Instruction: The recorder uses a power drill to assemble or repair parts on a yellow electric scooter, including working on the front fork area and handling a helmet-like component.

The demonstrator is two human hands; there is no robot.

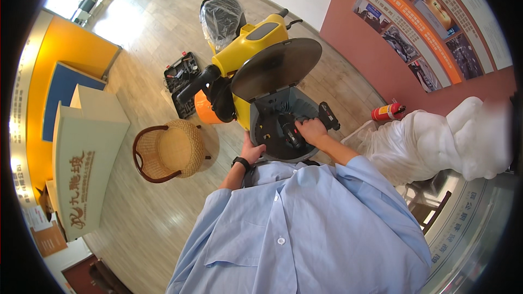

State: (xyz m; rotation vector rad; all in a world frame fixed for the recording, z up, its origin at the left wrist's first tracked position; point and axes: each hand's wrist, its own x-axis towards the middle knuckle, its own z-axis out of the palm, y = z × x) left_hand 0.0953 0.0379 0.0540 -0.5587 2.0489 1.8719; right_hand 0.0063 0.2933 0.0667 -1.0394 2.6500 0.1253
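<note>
Right hand (311, 130) grips the drill (291, 130), left hand (252, 148) clasps the compartment rim (284, 159); bumped, the raised lid (280, 69) could fall

A head-worn fisheye looks down, over the shirt (278, 218), at nearby hands (312, 131).

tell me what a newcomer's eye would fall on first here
Probably the yellow machine at upper centre, its round dark lid raised above an open compartment. There the right hand grips a black drill, while the left hand is at the compartment's near left edge. Next might come the wicker chair to the left and the red extinguisher to the right.
</note>
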